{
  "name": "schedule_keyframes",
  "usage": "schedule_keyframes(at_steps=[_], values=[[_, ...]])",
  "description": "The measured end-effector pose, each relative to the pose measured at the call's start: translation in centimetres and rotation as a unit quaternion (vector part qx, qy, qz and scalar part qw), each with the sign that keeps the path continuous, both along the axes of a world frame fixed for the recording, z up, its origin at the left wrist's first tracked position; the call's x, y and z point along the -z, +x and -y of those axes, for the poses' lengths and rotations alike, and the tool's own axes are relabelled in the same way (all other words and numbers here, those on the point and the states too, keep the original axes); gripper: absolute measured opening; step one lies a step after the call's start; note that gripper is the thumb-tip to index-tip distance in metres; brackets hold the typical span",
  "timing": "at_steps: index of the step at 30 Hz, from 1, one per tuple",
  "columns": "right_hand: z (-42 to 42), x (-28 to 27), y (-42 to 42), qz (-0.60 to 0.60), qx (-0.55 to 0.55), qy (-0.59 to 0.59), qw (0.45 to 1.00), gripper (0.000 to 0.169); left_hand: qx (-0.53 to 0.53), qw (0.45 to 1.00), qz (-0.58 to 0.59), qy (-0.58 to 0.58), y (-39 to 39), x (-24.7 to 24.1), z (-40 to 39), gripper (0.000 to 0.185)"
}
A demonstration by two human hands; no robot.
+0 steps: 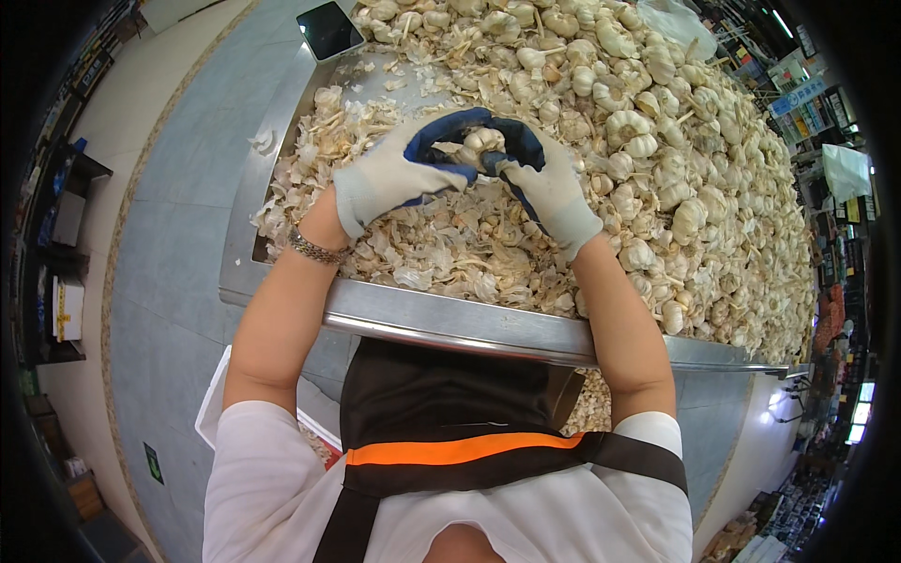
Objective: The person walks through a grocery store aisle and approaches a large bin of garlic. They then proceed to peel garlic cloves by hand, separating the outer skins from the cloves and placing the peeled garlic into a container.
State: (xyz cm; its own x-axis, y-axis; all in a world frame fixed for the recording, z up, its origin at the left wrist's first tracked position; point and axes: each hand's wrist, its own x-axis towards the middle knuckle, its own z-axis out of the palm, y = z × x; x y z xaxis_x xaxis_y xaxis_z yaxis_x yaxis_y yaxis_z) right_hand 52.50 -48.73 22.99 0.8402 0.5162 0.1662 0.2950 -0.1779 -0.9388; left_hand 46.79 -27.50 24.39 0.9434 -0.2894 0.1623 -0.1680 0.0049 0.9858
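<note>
Just above the peel-strewn metal tray (450, 306), a whitish garlic bulb (484, 141) is held between my two hands. My left hand (415, 158), in a white knit glove with a blue coated palm, curls its fingers around the bulb's far left side. My right hand (545, 176), gloved the same way, grips the bulb from the right, with the thumb against its near side. The gloves partly hide the bulb's underside. Loose garlic skins (436, 246) lie below both hands.
A large heap of garlic bulbs (676, 176) fills the right and far side of the tray. On the far left rim lies a tablet or phone (329, 32). A clear plastic bag (679, 24) rests on the heap. A white box (211, 401) stands on the floor, lower left.
</note>
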Motion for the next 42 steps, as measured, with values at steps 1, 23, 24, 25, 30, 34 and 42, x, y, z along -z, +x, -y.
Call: schedule_keyframes(at_steps=[1,23,24,25,30,34,42], values=[[-0.1,0.1,-0.1,0.032,0.033,-0.024,0.999,0.034,0.027,0.998,-0.032,-0.048,-0.3,-0.2,0.4,0.061],[0.1,-1.4,0.2,0.269,0.148,-0.304,0.902,0.033,-0.244,0.969,0.015,0.030,0.8,0.0,-2.9,0.038],[0.0,-1.5,0.1,0.287,0.130,-0.322,0.893,0.033,-0.234,0.972,-0.003,-0.010,0.6,-0.4,-3.1,0.035],[-0.4,-1.4,-0.2,0.299,0.083,-0.324,0.894,0.033,-0.225,0.973,-0.020,-0.050,0.3,-0.6,-3.2,0.033],[-2.0,0.2,-0.5,0.334,-0.077,-0.297,0.891,0.035,-0.193,0.966,-0.066,-0.159,1.0,0.4,-4.6,0.026],[-2.4,1.0,-0.2,0.362,-0.037,-0.363,0.858,0.038,-0.159,0.967,-0.072,-0.184,0.8,0.2,-4.8,0.023],[-3.1,-0.2,-1.0,0.330,-0.037,-0.371,0.867,0.038,-0.211,0.959,-0.072,-0.175,0.6,-0.1,-5.3,0.022]])
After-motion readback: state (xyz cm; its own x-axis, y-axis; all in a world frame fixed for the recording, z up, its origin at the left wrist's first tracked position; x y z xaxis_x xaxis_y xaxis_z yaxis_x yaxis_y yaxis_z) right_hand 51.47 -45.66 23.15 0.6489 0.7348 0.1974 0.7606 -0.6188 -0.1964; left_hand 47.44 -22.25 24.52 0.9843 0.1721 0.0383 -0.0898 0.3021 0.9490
